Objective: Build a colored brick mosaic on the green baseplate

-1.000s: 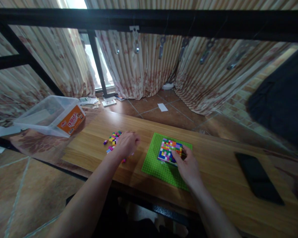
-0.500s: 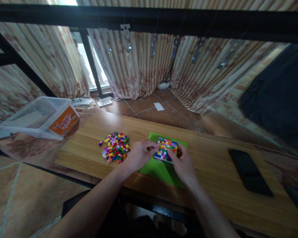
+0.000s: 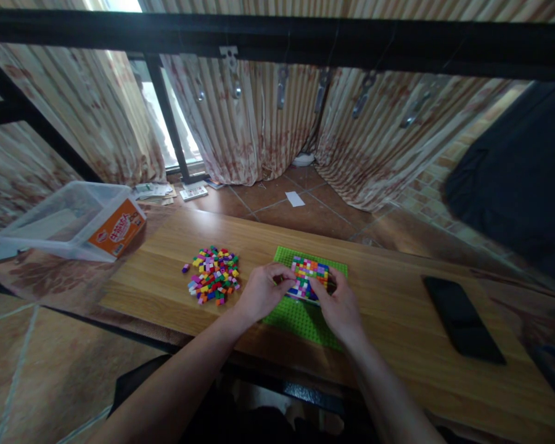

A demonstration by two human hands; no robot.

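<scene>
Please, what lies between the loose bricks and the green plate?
In the head view, the left hand lies between bricks and plate, with tabletop beyond it.

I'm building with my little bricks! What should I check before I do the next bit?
1. Right hand on the multicoloured brick panel: ok, thumb on top, fingers at the right side.
2. Left hand at the panel's left edge: ok.
3. A brick in the left hand's fingertips: cannot tell, too small to see.
4. Panel fastened to the green baseplate: cannot tell from this view.
5. Loose bricks all together: not ok, one purple brick lies apart from the pile of loose bricks.
6. Black phone or tablet away from both hands: ok, it lies off to the right.
</scene>
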